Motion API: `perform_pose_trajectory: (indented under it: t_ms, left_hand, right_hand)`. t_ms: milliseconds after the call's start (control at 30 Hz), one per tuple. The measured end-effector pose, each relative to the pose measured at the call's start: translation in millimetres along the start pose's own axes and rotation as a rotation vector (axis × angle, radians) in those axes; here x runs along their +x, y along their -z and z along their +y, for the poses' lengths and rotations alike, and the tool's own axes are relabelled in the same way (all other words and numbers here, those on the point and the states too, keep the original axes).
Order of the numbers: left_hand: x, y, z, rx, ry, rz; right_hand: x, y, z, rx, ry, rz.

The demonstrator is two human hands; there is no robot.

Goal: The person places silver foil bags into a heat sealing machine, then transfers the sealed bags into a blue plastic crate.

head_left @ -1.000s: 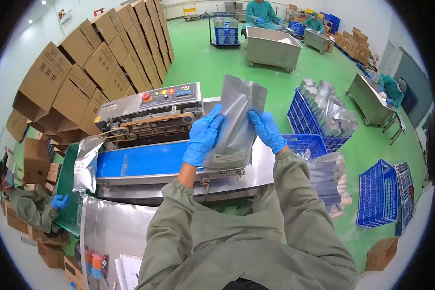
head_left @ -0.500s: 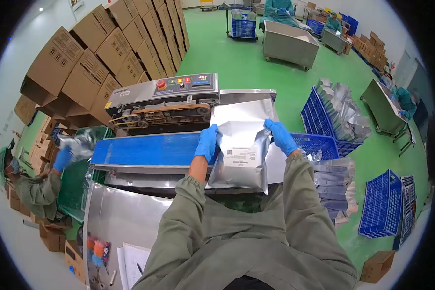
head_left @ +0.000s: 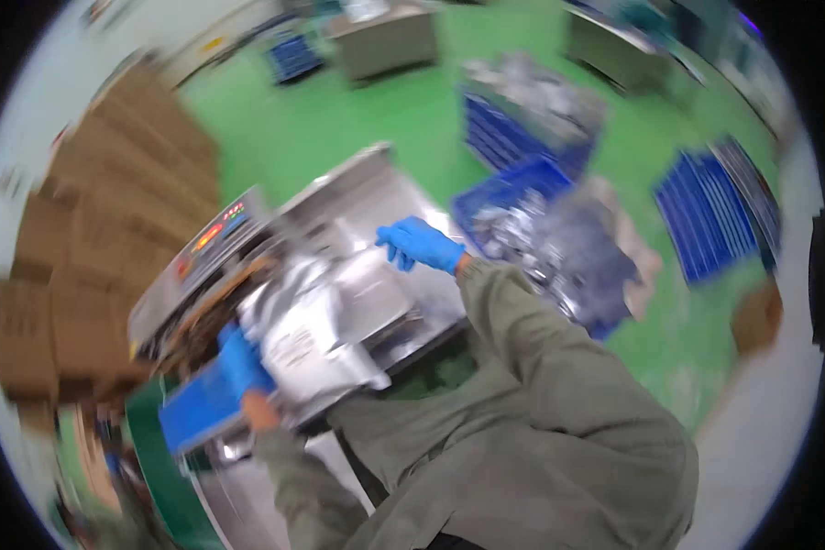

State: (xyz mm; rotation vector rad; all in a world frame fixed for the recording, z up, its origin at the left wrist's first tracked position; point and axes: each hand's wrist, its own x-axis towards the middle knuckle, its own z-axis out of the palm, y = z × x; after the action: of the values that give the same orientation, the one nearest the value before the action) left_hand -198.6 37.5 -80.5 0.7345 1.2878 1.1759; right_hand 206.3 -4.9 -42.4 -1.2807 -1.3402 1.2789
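Over the blue belt [head_left: 192,406], the left hand [head_left: 244,361] is seen at the edge of a silver pouch [head_left: 307,341] near the belt's right end, grip blurred beyond telling; skewing could be caused by one-sided support. The right hand [head_left: 422,246] is held loosely open, empty, above the worktop [head_left: 392,191].

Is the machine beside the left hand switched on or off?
On: the machine has glowing red and orange panel lights. Whether its blue belt is running, I cannot tell.
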Motion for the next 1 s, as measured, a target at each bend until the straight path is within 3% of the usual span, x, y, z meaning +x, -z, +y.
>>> perform_pose_trajectory:
  t_ms: [67, 100, 133, 200, 267, 333, 367, 433, 500, 567, 633, 667, 733, 800, 833, 867, 900, 933, 967, 1000]
  left_hand:
    - [-14.9, 43.3, 12.5, 0.026, -0.121, 0.107]
    - [-47.8, 39.7, 32.8, 0.103, -0.118, 0.146]
    - [-21.9, 101.6, 14.0, 0.24, -0.261, 0.279]
    - [-43.7, 131.6, 21.3, 0.211, -0.253, 0.434]
    - [-61.8, 146.3, 23.9, 0.249, -0.249, 0.45]
    - [-77.2, 130.2, 37.0, 0.297, -0.249, 0.473]
    - [-84.1, 104.1, 42.3, 0.291, -0.257, 0.475]
    - [-80.1, 101.8, 42.9, 0.334, -0.326, 0.462]
    - [-58.6, 122.9, 45.2, 0.457, -0.369, 0.401]
    - [-54.5, 100.8, 58.0, 0.315, -0.397, 0.322]
    - [-81.6, -1.8, 91.2, 0.334, -0.438, 0.373]
    - [-51.4, 6.4, 90.8, 0.307, -0.459, 0.305]
    - [-57.7, -71.7, 100.9, 0.301, -0.365, 0.119]
    - [-93.9, -158.7, 88.1, 0.363, -0.637, -0.09]
    - [-94.7, -184.7, 88.8, 0.323, -0.538, -0.211]
    - [-93.9, -201.7, 86.0, 0.358, -0.543, -0.293]
    - [-96.7, -214.2, 84.0, 0.398, -0.718, -0.391]
    - [-87.7, -222.7, 78.8, 0.403, -0.832, -0.411]
    - [-101.2, -228.7, 85.1, 0.475, -0.848, -0.382]
    - [-80.3, -226.4, 75.8, 0.516, -1.068, -0.281]
  right_hand:
    - [-7.7, 90.1, 67.3, -0.057, -0.054, 0.353]
    - [-26.5, 145.6, 82.2, -0.667, 0.011, 0.549]
    - [-37.0, 203.5, 140.6, -0.687, 0.026, 0.897]
    - [-82.7, 279.7, 152.6, -0.682, -0.326, 1.247]
    - [-104.8, 329.6, 161.6, -0.716, -0.607, 1.475]
    - [-111.2, 394.3, 216.8, -0.754, -0.678, 1.233]
    - [-110.1, 415.1, 246.7, -0.751, -0.667, 1.224]
    - [-95.3, 435.7, 284.3, -1.287, -0.527, 0.853]
    - [-77.4, 395.8, 222.1, -1.267, -0.351, 0.796]
    - [-55.9, 352.5, 121.4, -1.315, -0.053, 0.653]
    - [-55.9, 312.0, 26.3, -1.302, 0.153, 0.558]
    - [-56.1, 295.8, -25.3, -1.221, 0.222, 0.569]
    - [-58.2, 265.8, -112.5, -1.165, 0.295, 0.449]
    - [-52.9, 240.7, -167.2, -0.963, 0.43, 0.343]
    - [-56.1, 222.9, -193.0, -0.976, 0.458, 0.312]
    - [-61.6, 201.7, -216.5, -0.889, 0.355, 0.277]
    - [-63.4, 180.1, -230.7, -0.804, 0.249, 0.241]
    - [-62.4, 161.9, -236.9, -0.818, 0.272, 0.208]
    - [-62.8, 148.0, -241.5, -0.891, 0.295, 0.149]
    - [-62.8, 134.4, -244.7, -0.961, 0.316, 0.094]
